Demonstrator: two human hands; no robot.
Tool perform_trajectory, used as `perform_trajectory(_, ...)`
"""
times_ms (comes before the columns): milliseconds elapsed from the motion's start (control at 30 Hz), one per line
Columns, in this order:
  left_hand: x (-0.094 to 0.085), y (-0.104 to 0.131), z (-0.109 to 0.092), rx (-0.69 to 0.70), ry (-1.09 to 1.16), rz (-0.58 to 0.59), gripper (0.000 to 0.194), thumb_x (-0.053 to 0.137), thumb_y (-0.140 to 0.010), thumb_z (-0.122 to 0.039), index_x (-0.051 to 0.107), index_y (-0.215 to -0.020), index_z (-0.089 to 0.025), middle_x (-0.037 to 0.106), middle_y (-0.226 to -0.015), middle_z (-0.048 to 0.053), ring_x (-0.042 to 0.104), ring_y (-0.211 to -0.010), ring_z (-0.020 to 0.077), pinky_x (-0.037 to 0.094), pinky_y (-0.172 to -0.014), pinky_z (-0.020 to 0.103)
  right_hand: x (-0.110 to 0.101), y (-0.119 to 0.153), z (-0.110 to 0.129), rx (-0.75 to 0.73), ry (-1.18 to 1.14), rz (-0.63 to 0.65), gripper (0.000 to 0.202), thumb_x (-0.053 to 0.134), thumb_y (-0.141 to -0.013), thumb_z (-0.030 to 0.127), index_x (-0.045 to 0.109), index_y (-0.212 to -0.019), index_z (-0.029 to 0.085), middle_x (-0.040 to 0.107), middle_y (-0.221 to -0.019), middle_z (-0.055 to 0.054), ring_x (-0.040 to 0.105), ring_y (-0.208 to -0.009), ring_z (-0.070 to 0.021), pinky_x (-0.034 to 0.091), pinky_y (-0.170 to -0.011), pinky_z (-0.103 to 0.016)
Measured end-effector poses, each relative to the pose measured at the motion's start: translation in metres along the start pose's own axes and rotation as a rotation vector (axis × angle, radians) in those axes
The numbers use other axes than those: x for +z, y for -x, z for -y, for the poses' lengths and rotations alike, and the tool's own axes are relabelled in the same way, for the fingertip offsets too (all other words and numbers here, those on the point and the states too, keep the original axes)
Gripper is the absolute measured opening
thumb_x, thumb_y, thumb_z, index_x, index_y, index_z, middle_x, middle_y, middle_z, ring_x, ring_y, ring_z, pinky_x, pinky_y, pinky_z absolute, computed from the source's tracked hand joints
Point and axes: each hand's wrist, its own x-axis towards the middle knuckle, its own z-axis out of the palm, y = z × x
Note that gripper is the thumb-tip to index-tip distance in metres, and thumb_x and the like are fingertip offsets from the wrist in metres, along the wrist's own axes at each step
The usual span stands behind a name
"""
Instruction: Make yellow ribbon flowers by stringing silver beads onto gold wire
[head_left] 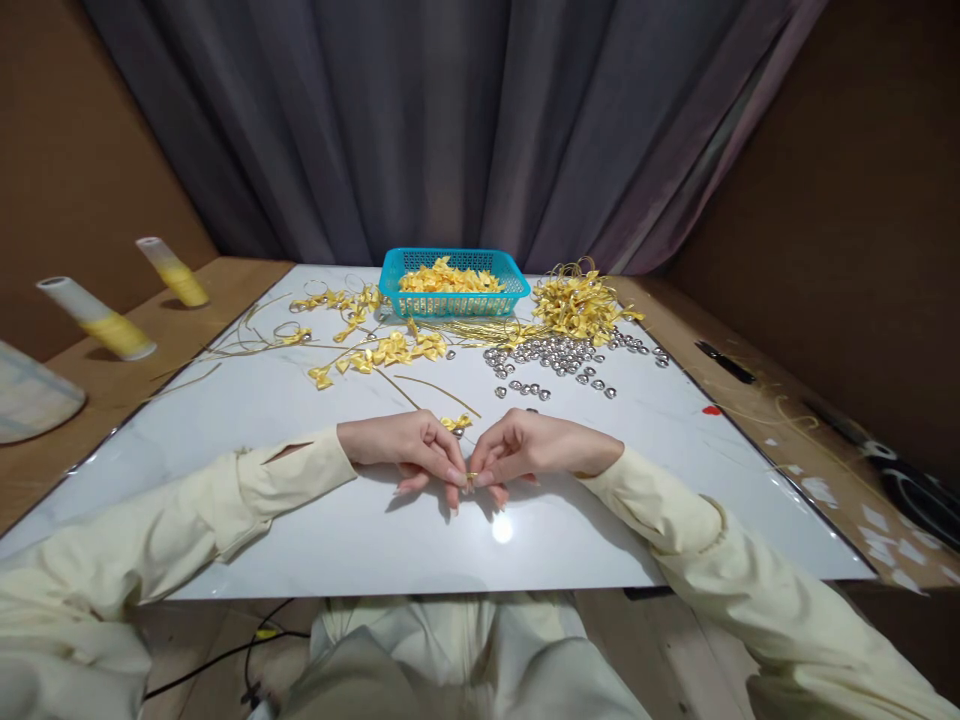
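Note:
My left hand and my right hand meet fingertip to fingertip above the front middle of the white tabletop. Both are closed in a pinch on a short bit of gold cord, which shows between the thumbs. Just behind the fingers is a yellow ribbon bow with a small silvery piece under it. Whether the bow joins the pinched cord is hidden by my hands. Two loose lengths of gold cord lie beyond.
A turquoise basket of yellow bows stands at the back. Right of it are a heap of corded bows and scattered silvery beads. More bows lie left. Ribbon spools stand at left; black-handled scissors at right.

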Motion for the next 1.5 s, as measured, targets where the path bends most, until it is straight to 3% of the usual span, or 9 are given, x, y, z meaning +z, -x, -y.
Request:
perform_trajectory(600,0.0004,-0.0014,0.0005,-0.024,0.006,-0.001,0.019,0.073,-0.072,-0.027,0.065,-0.077,-0.01,0.073,-0.071,0.008,0.048,-0.032,0.0034,0.028,-0.032,0.014,0.0003,-0.001,-0.0012,0.005,-0.013,-0.004,0.028,0.065,-0.077,0.036,0.067,-0.084,0.009,0.065,-0.061,-0.002,0.054,-0.053,-0.0071,0.028,-0.042,-0.017)
perform_trajectory(867,0.0008,-0.0003,0.0005,-0.002,-0.034,0.018,0.019,0.07,-0.076,-0.029,0.068,-0.079,-0.011,0.072,-0.072,0.008,0.048,-0.036,0.0033,0.027,-0.034,0.014,0.0021,-0.0018,0.0007,0.007,-0.02,-0.008,0.024,0.063,-0.078,0.032,0.067,-0.082,0.008,0.065,-0.058,-0.002,0.051,-0.049,-0.0056,0.027,-0.042,-0.017)
perform_trajectory(1300,0.0016,-0.0012,-0.0017,-0.021,-0.005,0.013,0.023,0.071,-0.073,-0.031,0.064,-0.076,-0.01,0.072,-0.07,0.007,0.047,-0.034,0.0031,0.029,-0.032,0.014,0.0023,-0.0018,0.0016,0.031,-0.015,-0.019,0.025,0.065,-0.076,0.032,0.066,-0.083,0.009,0.068,-0.067,-0.006,0.06,-0.058,-0.0088,0.029,-0.04,-0.015)
perform_trajectory(1500,0.0028,-0.0018,-0.003,-0.034,-0.01,-0.009,0.023,0.073,-0.071,-0.031,0.063,-0.072,-0.01,0.072,-0.069,0.008,0.046,-0.032,0.0034,0.026,-0.031,0.015,0.0023,0.0007,0.0002,0.005,0.042,-0.054,0.027,0.065,-0.076,0.031,0.066,-0.092,0.01,0.07,-0.073,-0.006,0.063,-0.063,-0.0116,0.039,-0.048,-0.017)
